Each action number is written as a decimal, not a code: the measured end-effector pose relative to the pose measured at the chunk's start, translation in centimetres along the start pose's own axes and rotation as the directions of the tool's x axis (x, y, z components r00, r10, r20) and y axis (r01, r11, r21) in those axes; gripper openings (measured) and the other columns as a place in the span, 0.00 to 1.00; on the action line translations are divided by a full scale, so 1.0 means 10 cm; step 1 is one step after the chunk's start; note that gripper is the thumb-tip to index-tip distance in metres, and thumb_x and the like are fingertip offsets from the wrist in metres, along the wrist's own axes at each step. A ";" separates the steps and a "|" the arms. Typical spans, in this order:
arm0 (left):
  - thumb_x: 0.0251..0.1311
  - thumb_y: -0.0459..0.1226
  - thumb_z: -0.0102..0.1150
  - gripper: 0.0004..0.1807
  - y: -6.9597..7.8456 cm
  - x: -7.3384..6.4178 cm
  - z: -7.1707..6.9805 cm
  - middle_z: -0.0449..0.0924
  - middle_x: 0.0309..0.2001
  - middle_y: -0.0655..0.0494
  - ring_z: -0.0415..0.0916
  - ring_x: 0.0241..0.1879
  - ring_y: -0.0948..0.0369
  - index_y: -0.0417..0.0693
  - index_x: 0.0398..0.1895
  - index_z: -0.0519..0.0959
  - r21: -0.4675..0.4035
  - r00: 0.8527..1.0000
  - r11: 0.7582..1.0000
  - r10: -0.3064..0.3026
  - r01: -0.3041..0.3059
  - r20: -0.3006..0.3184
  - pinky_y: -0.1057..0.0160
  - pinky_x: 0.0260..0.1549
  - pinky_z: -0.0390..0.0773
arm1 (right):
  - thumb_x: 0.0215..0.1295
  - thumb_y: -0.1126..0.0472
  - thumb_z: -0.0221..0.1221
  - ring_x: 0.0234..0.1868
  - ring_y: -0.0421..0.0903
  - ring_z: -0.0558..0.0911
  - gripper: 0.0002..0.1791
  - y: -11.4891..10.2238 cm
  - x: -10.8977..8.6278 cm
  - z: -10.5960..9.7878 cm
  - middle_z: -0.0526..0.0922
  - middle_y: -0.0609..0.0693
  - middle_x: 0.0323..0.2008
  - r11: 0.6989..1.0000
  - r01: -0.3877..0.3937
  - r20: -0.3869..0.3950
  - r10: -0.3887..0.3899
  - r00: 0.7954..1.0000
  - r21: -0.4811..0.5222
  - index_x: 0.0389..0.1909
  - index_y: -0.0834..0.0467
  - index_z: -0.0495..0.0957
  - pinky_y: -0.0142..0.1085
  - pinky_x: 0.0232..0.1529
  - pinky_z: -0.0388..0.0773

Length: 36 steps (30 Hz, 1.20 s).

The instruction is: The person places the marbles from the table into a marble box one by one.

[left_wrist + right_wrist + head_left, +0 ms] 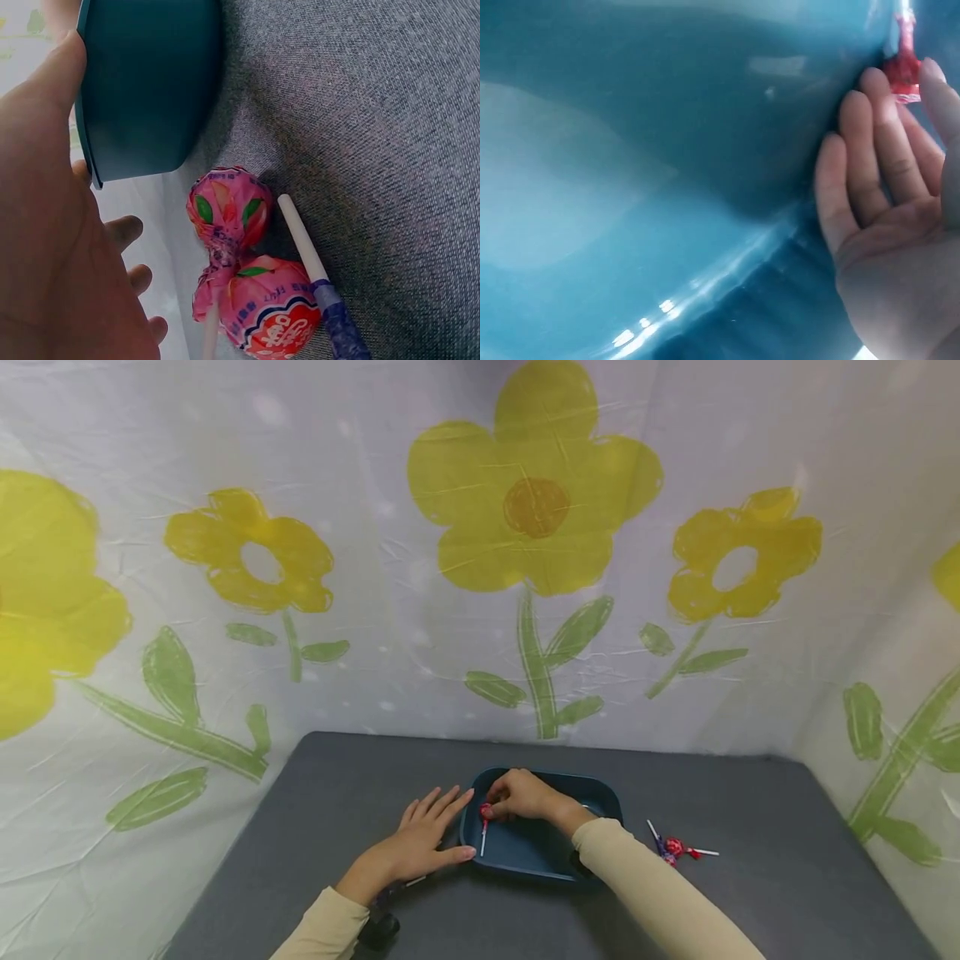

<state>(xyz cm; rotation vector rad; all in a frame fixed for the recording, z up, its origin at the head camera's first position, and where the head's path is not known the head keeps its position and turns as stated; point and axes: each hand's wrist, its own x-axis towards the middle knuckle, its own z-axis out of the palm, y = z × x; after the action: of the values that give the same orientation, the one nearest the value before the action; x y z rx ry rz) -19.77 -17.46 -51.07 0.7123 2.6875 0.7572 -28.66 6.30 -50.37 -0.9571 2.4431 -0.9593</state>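
Observation:
A dark teal plastic bin [536, 850] stands on the grey table. Inside it, near the left wall, my right hand [525, 796] pinches a red-wrapped lollipop [486, 812] by its head, the white stick pointing toward me. In the right wrist view, the thumb and fingertips meet at the red wrapper [906, 71]. Against the bin's left side rests my left hand [416, 843], fingers spread, thumb and a fingertip touching the rim [84, 112]. Below that hand, pink-wrapped lollipops [274, 311] and a purple-wrapped stick [337, 319] lie on the table, mostly hidden from the head view.
To the right of the bin lies a small cluster of red and purple lollipops [675, 847], their sticks pointing different ways. A white curtain [375, 693] with yellow flowers hangs behind and beside the grey table [360, 777].

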 end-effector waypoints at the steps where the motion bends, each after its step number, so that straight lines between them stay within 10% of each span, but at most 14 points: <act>1: 0.67 0.63 0.48 0.45 -0.01 0.00 0.00 0.40 0.80 0.50 0.33 0.78 0.41 0.64 0.80 0.43 0.003 1.000 1.000 -0.004 0.004 0.000 0.30 0.68 0.35 | 0.62 0.59 0.67 0.22 0.41 0.83 0.10 0.01 0.00 0.00 0.86 0.48 0.23 1.000 0.011 -0.006 -0.011 1.000 -0.022 0.42 0.60 0.86 0.30 0.25 0.77; 19: 0.67 0.65 0.47 0.45 0.00 0.01 0.03 0.41 0.80 0.50 0.35 0.77 0.40 0.67 0.80 0.41 0.024 0.999 0.999 0.027 -0.026 -0.029 0.30 0.68 0.38 | 0.61 0.51 0.68 0.17 0.29 0.76 0.11 0.12 -0.05 0.11 0.83 0.37 0.22 0.978 0.091 -0.138 -0.118 0.983 -0.187 0.42 0.50 0.88 0.27 0.23 0.74; 36: 0.64 0.67 0.47 0.46 -0.10 0.04 0.07 0.39 0.80 0.54 0.33 0.78 0.44 0.71 0.80 0.41 0.018 1.000 1.000 -0.013 0.013 -0.003 0.31 0.68 0.38 | 0.59 0.53 0.70 0.18 0.34 0.79 0.17 -0.03 -0.14 -0.16 0.84 0.41 0.20 0.980 0.099 -0.045 -0.108 0.993 -0.170 0.47 0.55 0.86 0.29 0.21 0.75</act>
<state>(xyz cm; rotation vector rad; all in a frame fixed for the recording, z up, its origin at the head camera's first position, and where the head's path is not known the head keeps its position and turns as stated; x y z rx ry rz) -20.30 -17.72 -52.24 0.6982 2.7026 0.7320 -28.36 7.86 -48.88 -1.1387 2.5742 -0.8332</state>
